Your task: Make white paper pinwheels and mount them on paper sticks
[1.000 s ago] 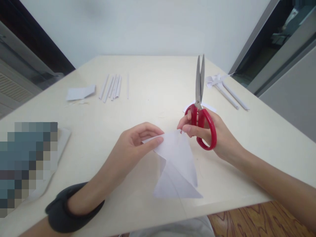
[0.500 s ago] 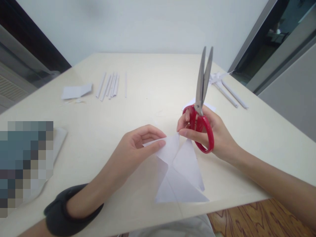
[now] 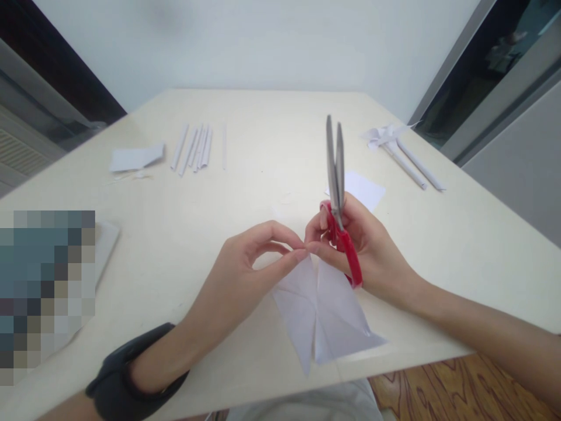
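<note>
A folded white paper sheet (image 3: 326, 313) lies near the front edge of the cream table (image 3: 272, 175), split into two flaps along a middle line. My left hand (image 3: 252, 263) pinches the top of its left flap between thumb and forefinger. My right hand (image 3: 357, 248) holds red-handled scissors (image 3: 339, 204) upright, blades together and pointing up and away, while its fingertips touch the paper's top beside my left fingertips. A black band sits on my left wrist.
Several rolled white paper sticks (image 3: 195, 149) lie at the back left beside a flat paper scrap (image 3: 135, 158). Two longer paper rolls with a crumpled piece (image 3: 407, 155) lie at the back right. A white paper piece (image 3: 366, 190) rests behind my right hand. A blurred patch covers the left edge.
The paper has been opened out into two flaps and turned. My hands have come together at its top, and the scissors have swung left with the blades closer together.
</note>
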`<action>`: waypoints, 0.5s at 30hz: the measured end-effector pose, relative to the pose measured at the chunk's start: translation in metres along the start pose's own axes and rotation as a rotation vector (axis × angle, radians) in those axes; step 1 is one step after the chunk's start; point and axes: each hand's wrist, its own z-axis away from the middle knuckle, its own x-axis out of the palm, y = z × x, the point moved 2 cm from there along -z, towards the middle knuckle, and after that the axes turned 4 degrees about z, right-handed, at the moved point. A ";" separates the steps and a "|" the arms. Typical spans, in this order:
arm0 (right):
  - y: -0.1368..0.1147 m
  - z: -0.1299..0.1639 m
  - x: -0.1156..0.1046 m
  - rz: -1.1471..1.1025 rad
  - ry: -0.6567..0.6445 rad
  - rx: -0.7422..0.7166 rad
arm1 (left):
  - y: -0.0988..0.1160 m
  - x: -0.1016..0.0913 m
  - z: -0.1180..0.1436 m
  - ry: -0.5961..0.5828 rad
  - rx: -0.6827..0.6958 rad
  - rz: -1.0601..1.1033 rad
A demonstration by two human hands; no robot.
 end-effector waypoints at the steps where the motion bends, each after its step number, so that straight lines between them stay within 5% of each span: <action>1: 0.000 0.001 0.001 0.018 0.007 -0.002 | 0.000 0.000 0.000 0.008 0.013 -0.013; 8: -0.001 -0.001 -0.006 0.096 -0.014 0.039 | 0.001 -0.002 -0.001 0.016 0.026 -0.069; 15: 0.006 -0.007 -0.021 0.296 -0.143 0.097 | 0.002 -0.015 0.001 0.175 0.041 0.087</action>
